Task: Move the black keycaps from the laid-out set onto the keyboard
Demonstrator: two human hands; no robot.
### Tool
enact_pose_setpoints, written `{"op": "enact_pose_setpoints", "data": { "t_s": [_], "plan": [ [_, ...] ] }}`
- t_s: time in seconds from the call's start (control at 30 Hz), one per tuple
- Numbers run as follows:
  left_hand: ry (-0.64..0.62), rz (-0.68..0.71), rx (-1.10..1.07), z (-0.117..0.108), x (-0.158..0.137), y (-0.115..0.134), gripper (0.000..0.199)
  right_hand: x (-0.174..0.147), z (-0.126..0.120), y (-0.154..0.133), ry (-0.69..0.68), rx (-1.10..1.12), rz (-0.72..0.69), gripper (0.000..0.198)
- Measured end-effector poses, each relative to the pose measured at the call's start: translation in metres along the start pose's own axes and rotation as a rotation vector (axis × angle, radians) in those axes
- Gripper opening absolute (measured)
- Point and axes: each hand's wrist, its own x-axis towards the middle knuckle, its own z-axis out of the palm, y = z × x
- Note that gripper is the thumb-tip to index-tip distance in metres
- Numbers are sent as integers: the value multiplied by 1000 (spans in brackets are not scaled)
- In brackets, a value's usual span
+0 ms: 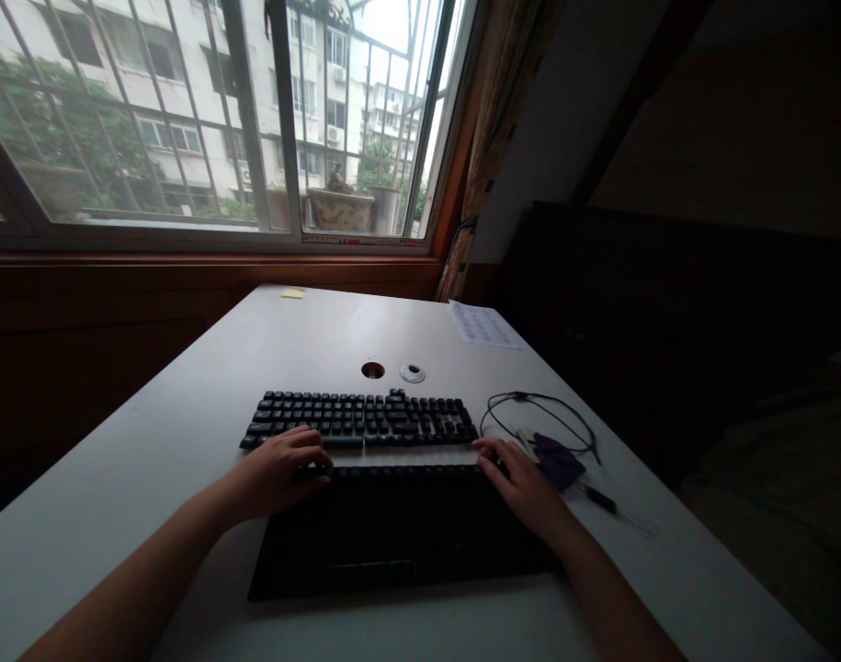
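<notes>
A flat black keyboard body [399, 529] lies near me on the desk, a row of small dark lumps along its far edge. My left hand [286, 469] is closed at its far left corner, fingers curled over and thumb beneath them. At the far right corner, my right hand [520, 473] grips the edge between bent fingers and thumb. Just beyond it, black keycaps [351, 418] are laid out in rows like a keyboard, with white desk showing through some gaps. One keycap [396, 393] sticks out above the top row.
On the white desk [186, 414], a black cable [564, 405] loops at the right, near a purple cloth-like piece [558, 462] and a thin tool with a black handle [600, 499]. Farther back are a round hole [373, 370], its white cover [413, 373], printed paper [485, 325] and yellow notes [292, 293].
</notes>
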Motion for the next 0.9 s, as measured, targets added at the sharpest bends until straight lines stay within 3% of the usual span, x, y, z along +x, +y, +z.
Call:
{"op": "enact_pose_setpoints", "data": {
  "t_s": [0.9],
  "plan": [
    [-11, -9, -5, 0, 0, 0, 9, 1, 1, 0, 5, -13, -1, 31]
  ]
}}
